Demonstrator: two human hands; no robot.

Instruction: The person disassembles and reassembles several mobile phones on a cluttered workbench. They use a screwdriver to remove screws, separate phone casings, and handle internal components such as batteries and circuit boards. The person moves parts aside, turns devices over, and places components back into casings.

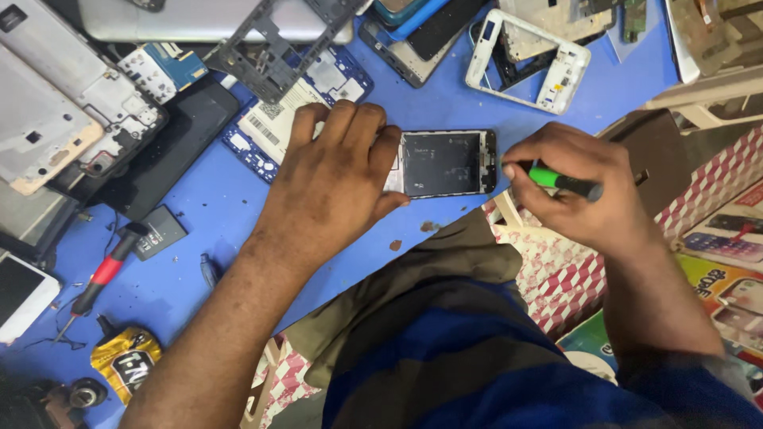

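Note:
An opened phone body (pixel 445 164), dark inside with a silver frame, lies on the blue work surface (pixel 445 95). My left hand (pixel 338 179) presses flat on its left end, fingers spread over it. My right hand (pixel 576 187) grips a green-and-black screwdriver (pixel 560 181). The tool's tip points at the phone's right edge, close to it or touching.
Phone frames, back covers and circuit boards crowd the far side, among them a white frame (pixel 528 59) and a dark frame (pixel 266 56). A red-handled screwdriver (pixel 99 278), a small battery (pixel 159 232) and a yellow packet (pixel 125 361) lie at left. Patterned boxes (pixel 715 238) sit at right.

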